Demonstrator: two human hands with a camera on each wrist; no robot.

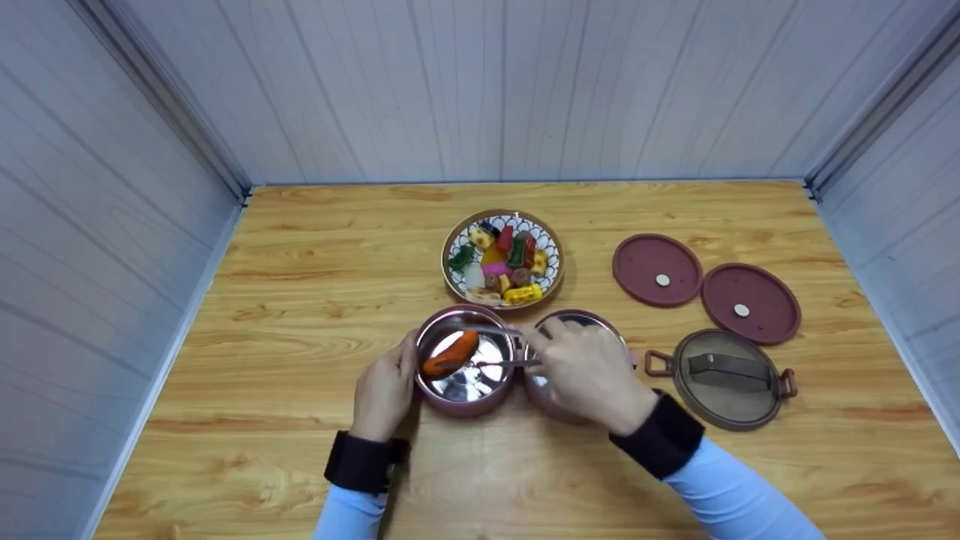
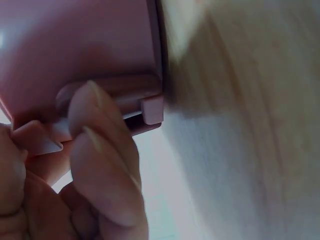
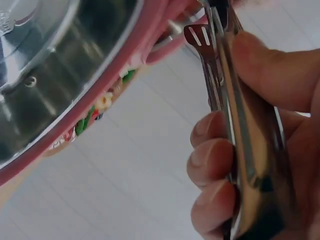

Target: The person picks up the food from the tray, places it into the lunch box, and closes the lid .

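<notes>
My left hand (image 1: 382,394) steadies the left pink pot (image 1: 461,409) at its outer side; in the left wrist view its fingers (image 2: 107,150) curl around the pot's handle (image 2: 117,90). In my right hand (image 1: 589,371) are metal tongs (image 1: 517,364), gripped between thumb and fingers in the right wrist view, where a slotted tip (image 3: 200,42) shows. The tongs' arms are spread and reach over the left pot. An orange, elongated food piece (image 1: 454,354) with a dark end is in that pot, by the tongs' tips; contact is unclear. My right hand partly hides the second pink pot (image 1: 551,397).
Behind the pots stands a patterned plate (image 1: 450,281) of small, colourful food pieces. Two maroon discs (image 1: 656,259) (image 1: 757,292) with white knobs lie at the right. Nearer is a brownish lid (image 1: 727,409) with a bar handle. Panelled walls (image 1: 465,90) border the wooden table (image 1: 300,300).
</notes>
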